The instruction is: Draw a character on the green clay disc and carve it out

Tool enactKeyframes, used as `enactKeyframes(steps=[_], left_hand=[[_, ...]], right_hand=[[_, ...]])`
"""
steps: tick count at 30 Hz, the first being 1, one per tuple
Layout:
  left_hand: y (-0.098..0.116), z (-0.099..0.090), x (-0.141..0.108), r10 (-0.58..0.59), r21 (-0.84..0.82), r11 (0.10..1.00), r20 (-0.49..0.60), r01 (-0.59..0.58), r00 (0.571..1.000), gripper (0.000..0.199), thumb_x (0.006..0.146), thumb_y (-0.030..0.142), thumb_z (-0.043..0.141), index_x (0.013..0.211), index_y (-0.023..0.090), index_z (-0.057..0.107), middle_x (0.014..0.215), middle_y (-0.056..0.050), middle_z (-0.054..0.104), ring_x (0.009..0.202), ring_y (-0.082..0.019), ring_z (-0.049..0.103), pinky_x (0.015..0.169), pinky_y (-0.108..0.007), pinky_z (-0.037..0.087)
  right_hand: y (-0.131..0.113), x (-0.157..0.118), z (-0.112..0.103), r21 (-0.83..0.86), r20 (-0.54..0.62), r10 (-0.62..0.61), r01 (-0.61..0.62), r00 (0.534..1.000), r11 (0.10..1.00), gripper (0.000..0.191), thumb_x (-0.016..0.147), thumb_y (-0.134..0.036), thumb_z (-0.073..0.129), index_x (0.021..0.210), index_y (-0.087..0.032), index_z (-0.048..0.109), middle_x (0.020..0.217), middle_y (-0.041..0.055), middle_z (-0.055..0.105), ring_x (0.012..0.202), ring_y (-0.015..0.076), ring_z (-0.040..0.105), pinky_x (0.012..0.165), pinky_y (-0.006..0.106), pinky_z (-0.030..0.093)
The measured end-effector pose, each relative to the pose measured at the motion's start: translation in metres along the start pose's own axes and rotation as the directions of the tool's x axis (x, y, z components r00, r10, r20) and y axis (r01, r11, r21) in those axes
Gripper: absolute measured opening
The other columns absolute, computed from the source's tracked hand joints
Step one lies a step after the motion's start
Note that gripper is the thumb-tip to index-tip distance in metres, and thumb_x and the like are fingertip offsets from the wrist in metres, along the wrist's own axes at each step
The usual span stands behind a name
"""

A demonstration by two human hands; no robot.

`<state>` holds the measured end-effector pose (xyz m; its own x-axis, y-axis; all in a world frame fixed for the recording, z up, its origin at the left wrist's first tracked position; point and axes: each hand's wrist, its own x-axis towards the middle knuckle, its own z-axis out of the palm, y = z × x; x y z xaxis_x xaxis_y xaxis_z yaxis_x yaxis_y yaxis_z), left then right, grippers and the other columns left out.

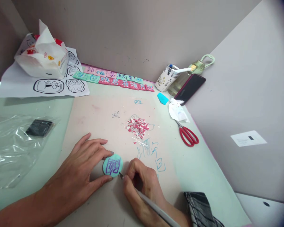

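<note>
A round turquoise disc (112, 165) with a purple character on it lies on the pale board (85, 115). My left hand (85, 164) steadies it, with the index finger at its upper edge and the thumb at its lower edge. In my right hand (142, 186) is a slim grey pen-like knife (156, 208), its pointed tip at the disc's lower right edge. Red and white shavings (138, 127) are piled on the board above my right hand. Blue handwritten characters (154, 149) mark the board beside them.
Rows of coloured character tiles (115, 81) run along the back. A tissue pack (46, 60) sits on printed sheets (9, 82) at back left, a plastic bag (11, 151) at left. On the right are red-handled scissors (188, 136), crumpled tissue (177, 110), a phone (191, 88), and a cup (166, 78).
</note>
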<state>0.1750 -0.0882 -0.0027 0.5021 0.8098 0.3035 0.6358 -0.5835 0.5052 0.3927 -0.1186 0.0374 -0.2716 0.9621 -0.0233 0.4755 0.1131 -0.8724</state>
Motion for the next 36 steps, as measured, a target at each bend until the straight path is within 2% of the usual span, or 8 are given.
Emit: enactKeyframes(steps=[4, 9, 11, 13, 15, 19, 23, 36], left_hand=[[-0.004, -0.001, 0.001, 0.065, 0.053, 0.996, 0.039, -0.067, 0.997, 0.038, 0.088, 0.037, 0.073, 0.119, 0.026, 0.054, 0.110, -0.001, 0.066, 0.128, -0.026, 0.052, 0.123, -0.044, 0.014], [-0.007, -0.002, 0.001, 0.088, 0.067, 0.994, 0.042, -0.091, 0.995, 0.037, 0.090, 0.040, 0.071, 0.119, 0.026, 0.052, 0.110, -0.001, 0.067, 0.127, -0.026, 0.053, 0.121, -0.044, 0.015], [-0.008, -0.001, 0.001, 0.082, 0.061, 0.995, 0.038, -0.084, 0.996, 0.037, 0.090, 0.041, 0.071, 0.119, 0.027, 0.052, 0.111, -0.001, 0.067, 0.127, -0.026, 0.054, 0.121, -0.045, 0.016], [-0.007, 0.000, 0.001, 0.071, 0.048, 0.996, 0.034, -0.073, 0.997, 0.037, 0.089, 0.039, 0.072, 0.119, 0.028, 0.053, 0.111, 0.000, 0.067, 0.126, -0.026, 0.054, 0.121, -0.044, 0.015], [-0.007, 0.002, 0.000, 0.044, 0.029, 0.999, 0.020, -0.044, 0.999, 0.039, 0.087, 0.036, 0.074, 0.119, 0.029, 0.053, 0.110, 0.001, 0.067, 0.127, -0.025, 0.054, 0.122, -0.044, 0.014], [-0.005, 0.004, 0.000, 0.002, 0.011, 1.000, 0.005, -0.002, 1.000, 0.046, 0.081, 0.037, 0.079, 0.119, 0.031, 0.054, 0.111, 0.002, 0.068, 0.127, -0.026, 0.055, 0.124, -0.045, 0.013], [-0.003, 0.004, 0.000, -0.025, -0.001, 1.000, -0.012, 0.025, 1.000, 0.041, 0.084, 0.036, 0.075, 0.121, 0.032, 0.056, 0.112, 0.001, 0.068, 0.127, -0.027, 0.056, 0.124, -0.049, 0.016], [0.000, 0.006, -0.003, -0.080, -0.076, 0.994, -0.054, 0.075, 0.995, 0.039, 0.091, 0.046, 0.068, 0.121, 0.028, 0.052, 0.111, -0.002, 0.066, 0.122, -0.027, 0.059, 0.123, -0.053, 0.024]], right_hand=[[0.006, -0.004, 0.004, -0.228, -0.014, -0.265, 0.255, 0.964, 0.940, 0.019, 0.084, -0.010, 0.048, 0.077, -0.024, 0.038, 0.065, -0.0041, 0.046, 0.056, 0.0117, 0.042, 0.053, 0.025, 0.032], [0.007, -0.001, 0.008, -0.548, 0.100, -0.592, 0.541, 0.800, 0.638, 0.024, 0.081, 0.000, 0.048, 0.074, -0.022, 0.045, 0.063, -0.0008, 0.048, 0.058, 0.0154, 0.039, 0.054, 0.030, 0.028], [0.007, 0.000, 0.007, -0.557, 0.118, -0.625, 0.572, 0.772, 0.602, 0.025, 0.081, 0.002, 0.048, 0.072, -0.022, 0.046, 0.062, -0.0012, 0.048, 0.057, 0.0151, 0.037, 0.053, 0.030, 0.028], [0.006, -0.001, 0.003, -0.497, 0.124, -0.587, 0.562, 0.800, 0.661, 0.024, 0.081, 0.001, 0.048, 0.074, -0.022, 0.045, 0.064, -0.0016, 0.048, 0.058, 0.0145, 0.037, 0.054, 0.029, 0.029], [0.005, -0.001, -0.003, -0.384, 0.123, -0.463, 0.473, 0.878, 0.793, 0.022, 0.082, -0.001, 0.048, 0.077, -0.022, 0.043, 0.069, -0.0024, 0.049, 0.060, 0.0133, 0.039, 0.056, 0.028, 0.031], [-0.001, 0.003, -0.016, -0.082, 0.127, -0.041, 0.052, 0.991, 0.995, 0.018, 0.087, -0.011, 0.049, 0.076, -0.023, 0.041, 0.067, -0.0058, 0.044, 0.059, 0.0109, 0.039, 0.055, 0.025, 0.031], [-0.007, 0.010, -0.021, 0.126, 0.132, 0.211, -0.228, 0.969, 0.966, 0.018, 0.085, -0.019, 0.052, 0.070, -0.023, 0.042, 0.065, -0.0061, 0.041, 0.061, 0.0115, 0.036, 0.054, 0.025, 0.029], [0.006, 0.020, -0.022, 0.509, 0.133, 0.228, -0.264, 0.964, 0.819, 0.024, 0.084, -0.032, 0.064, 0.071, -0.023, 0.047, 0.059, -0.0051, 0.054, 0.055, 0.0108, 0.043, 0.054, 0.024, 0.033]])
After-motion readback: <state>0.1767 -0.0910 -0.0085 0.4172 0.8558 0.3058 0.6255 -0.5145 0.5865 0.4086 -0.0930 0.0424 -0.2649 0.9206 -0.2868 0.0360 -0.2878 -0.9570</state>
